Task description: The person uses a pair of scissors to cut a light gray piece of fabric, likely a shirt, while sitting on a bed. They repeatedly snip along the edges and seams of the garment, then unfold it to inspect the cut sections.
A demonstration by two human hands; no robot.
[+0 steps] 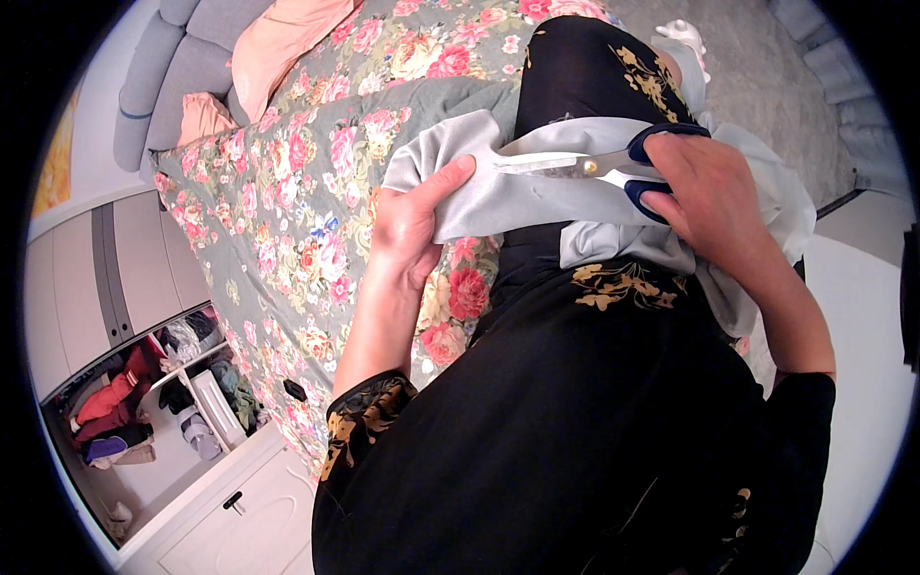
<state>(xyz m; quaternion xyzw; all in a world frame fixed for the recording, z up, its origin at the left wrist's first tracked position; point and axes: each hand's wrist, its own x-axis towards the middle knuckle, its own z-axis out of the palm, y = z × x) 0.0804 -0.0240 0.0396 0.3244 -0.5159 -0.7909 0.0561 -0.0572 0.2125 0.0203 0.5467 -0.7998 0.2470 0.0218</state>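
Across my lap lies a light grey cloth (532, 201), its folds hanging off to the right. My left hand (417, 215) pinches the cloth's left end, thumb on top. In my right hand (708, 190) are fabric scissors (589, 167) with dark blue handles, my fingers through the loops. The blades point left, slightly apart, with their tips at the cloth close to my left thumb. Part of the cloth is hidden behind my right hand and forearm.
A floral bedspread (287, 187) spreads to the left, with a small black object (294, 390) on it. Beyond are peach cloths (266, 50), a grey cushioned headboard or sofa (187, 79) and an open cabinet (154, 481) of clothes. A white plush-like object (683, 32) lies at the upper right.
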